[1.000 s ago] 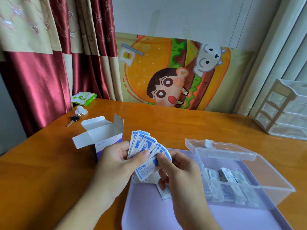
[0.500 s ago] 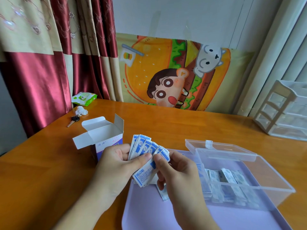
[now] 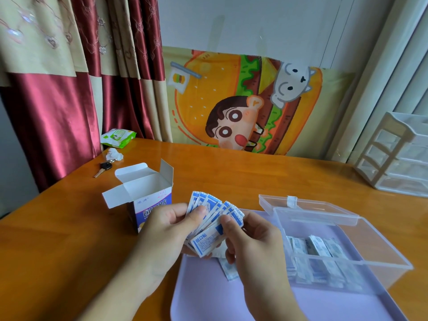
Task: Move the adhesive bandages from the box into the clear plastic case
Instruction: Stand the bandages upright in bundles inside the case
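Left hand (image 3: 166,230) grips a fanned stack of bandages (image 3: 214,218), thumb pressed across the front, fingers curled behind. Right hand (image 3: 252,242) pinches the frontmost bandage, the one with the printed label, thumb on its upper right corner, other fingers tucked under the fan. Both hands closed on the stack, held above the near-left corner of the purple tray (image 3: 208,297).

Change from a second ago: the fan has tightened and dropped a little, and the front bandage has slid lower and tilted out from the rest. Right thumb has shifted onto that corner. Reads as peeling one bandage off the stack, probably to carry it to the case; not separated yet.

Clear case (image 3: 393,258) sits on the tray to the right, lid (image 3: 308,207) hinged back and open. A row of bandages already lies inside against its near wall. One or two loose bandages (image 3: 229,269) lie on the tray under the right hand, outside the case.

Box (image 3: 148,200) stands left of the hands on the wooden table (image 3: 58,251), flaps open; can't tell if anything is left inside.

So: partway done. Stack in hand and tray strays still to go.

Far edge: key (image 3: 103,169), crumpled tissue (image 3: 114,155), wipes pack (image 3: 118,136), drawer unit (image 3: 398,156) far right.
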Demonstrator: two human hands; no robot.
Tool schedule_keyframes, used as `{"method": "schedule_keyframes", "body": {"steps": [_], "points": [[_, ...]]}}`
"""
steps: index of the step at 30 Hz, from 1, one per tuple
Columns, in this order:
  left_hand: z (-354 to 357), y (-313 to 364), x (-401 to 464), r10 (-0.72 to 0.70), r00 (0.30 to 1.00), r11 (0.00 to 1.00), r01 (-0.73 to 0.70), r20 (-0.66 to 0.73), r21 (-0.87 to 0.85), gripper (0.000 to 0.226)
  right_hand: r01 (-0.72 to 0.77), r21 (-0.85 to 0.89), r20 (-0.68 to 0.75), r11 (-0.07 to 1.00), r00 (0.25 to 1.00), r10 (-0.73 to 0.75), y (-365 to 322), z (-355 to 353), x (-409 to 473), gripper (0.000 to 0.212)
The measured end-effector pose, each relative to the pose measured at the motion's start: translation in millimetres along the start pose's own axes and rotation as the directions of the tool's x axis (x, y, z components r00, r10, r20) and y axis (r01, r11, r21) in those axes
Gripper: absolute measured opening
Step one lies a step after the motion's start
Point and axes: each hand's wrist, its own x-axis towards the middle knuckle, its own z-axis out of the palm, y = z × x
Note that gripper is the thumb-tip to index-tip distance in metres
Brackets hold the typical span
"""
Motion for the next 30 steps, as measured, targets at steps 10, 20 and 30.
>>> {"method": "schedule_keyframes", "body": {"steps": [10,20,30], "points": [[2.9,3.9,-2.4,-0.011,0.999,1.000,0.011,0.038,-0.006,0.031,-0.039,0.072,0.016,0.997,0.999,0.038,-6.1,1.1,-2.2,0.016],[1.3,4.6,-2.6,-0.019,0.997,1.000,0.019,0.072,0.003,0.030,-0.050,0.119,0.038,0.992,0.998,0.046,-8.3,0.7,-2.6,0.015],[2.2,4.5,-2.5,0.010,0.997,0.999,-0.013,0.070,0.044,0.025,-0.003,0.056,0.051,0.998,0.999,0.000,-0.5,0.2,0.5,0.018]]}}
